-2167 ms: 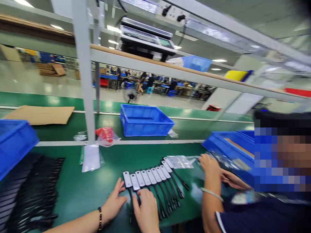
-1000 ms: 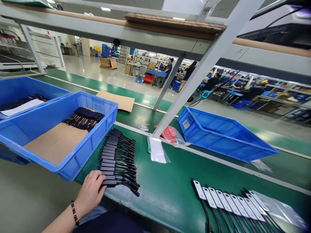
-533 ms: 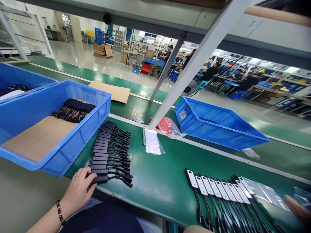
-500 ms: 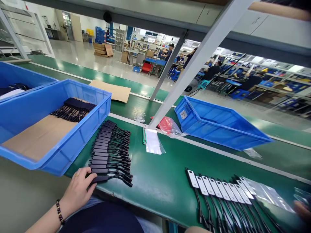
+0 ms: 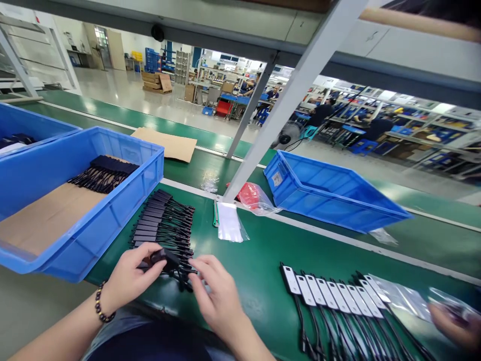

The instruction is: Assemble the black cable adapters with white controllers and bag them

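My left hand [image 5: 137,273] pinches a black cable adapter [image 5: 165,256], lifted and tilted above the near end of a row of similar adapters [image 5: 152,218]. My right hand [image 5: 221,296] has its thumb and forefinger closed at the end of that adapter's short cable. The row lies side by side on the green table [image 5: 248,281], with the cables pointing right. Further right lie several adapters with silver-grey faces [image 5: 325,291], fanned out with their cables toward me. My fingers partly cover the held adapter.
Left stands a blue crate [image 5: 124,200] with cardboard and black adapters inside. Another blue crate [image 5: 334,195] stands behind a slanted white post [image 5: 278,120]. Clear bags [image 5: 406,298] lie by another person's hand [image 5: 451,326]. A red item in plastic [image 5: 251,195] sits near the post.
My left hand has lifted an adapter from the row's near end and moved right. My right hand has come in from below to its cable. Earlier, both hands were at the silver-faced adapters.
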`<state>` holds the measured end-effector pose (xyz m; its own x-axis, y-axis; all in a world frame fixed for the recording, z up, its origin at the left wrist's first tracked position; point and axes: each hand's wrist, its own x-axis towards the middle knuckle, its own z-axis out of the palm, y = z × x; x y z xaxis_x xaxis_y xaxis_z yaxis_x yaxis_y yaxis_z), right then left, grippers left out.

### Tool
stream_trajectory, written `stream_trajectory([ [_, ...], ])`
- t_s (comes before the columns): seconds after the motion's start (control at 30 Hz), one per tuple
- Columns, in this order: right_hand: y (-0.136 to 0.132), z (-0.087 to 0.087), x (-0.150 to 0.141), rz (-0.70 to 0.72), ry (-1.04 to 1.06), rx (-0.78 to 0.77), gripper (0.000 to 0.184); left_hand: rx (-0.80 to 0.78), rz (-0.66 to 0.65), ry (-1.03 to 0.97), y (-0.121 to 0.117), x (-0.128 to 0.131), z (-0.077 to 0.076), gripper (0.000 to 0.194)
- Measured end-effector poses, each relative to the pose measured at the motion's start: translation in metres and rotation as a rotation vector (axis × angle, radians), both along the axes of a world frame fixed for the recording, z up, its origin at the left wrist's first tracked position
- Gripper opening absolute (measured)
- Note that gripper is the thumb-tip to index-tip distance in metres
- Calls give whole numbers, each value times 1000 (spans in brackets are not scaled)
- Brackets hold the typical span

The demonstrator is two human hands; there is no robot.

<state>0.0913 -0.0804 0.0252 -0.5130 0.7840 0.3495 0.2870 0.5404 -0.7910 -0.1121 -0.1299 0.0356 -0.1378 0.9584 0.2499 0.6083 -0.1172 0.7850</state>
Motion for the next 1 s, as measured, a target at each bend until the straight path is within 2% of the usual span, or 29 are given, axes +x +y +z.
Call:
stream_trajectory([
  [0.1,7,-10,-8,49,-26,-126,21,45,108,-280,39,24,6,23],
  [0.23,18,-27,-5,26,57,-290,21,-29,69,-698,79,56,7,29],
  [0.37,26,-38,15,-30,167,-483,31,-136,-59,-969,90,85,-5,34],
  [0.47,25,-47,29,-37,229,-648,36,-255,-148,-1008,88,99,-19,34],
  [0.53,23,-53,35,-53,252,-712,38,-303,-162,-1022,88,104,-27,34],
  [0.67,22,-62,36,-92,241,-740,37,-327,-154,-1036,92,105,-39,34],
  [0.83,23,-73,30,-124,192,-731,37,-381,-169,-1058,93,104,-46,40],
  [0.93,19,-71,31,-184,85,-589,35,-410,-157,-1169,89,104,-49,45],
  [1.0,20,-63,37,-149,-36,-452,33,-446,-144,-1297,88,104,-51,42],
])
